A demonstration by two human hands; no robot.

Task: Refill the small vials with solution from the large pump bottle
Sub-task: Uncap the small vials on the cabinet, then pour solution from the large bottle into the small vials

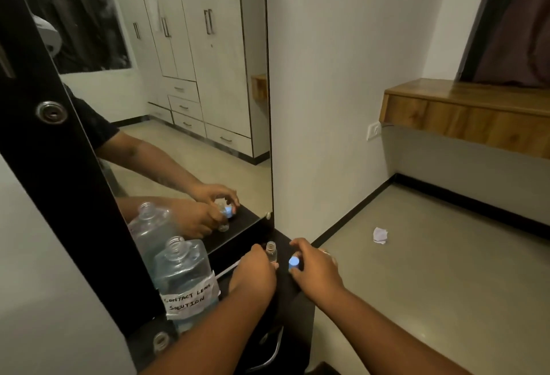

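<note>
Both arms reach forward — left grip (pixel 258 267) and right grip (pixel 312 267) curled.

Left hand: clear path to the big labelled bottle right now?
Probably not freely: the left hand is holding the open vial. The bottle stands just to its left with nothing between, so it must let go first.

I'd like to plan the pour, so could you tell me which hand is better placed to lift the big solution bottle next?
Probably the left. The left hand holds the open vial right beside the uncapped large bottle, while the right hand pinches the blue cap on the far side.
</note>
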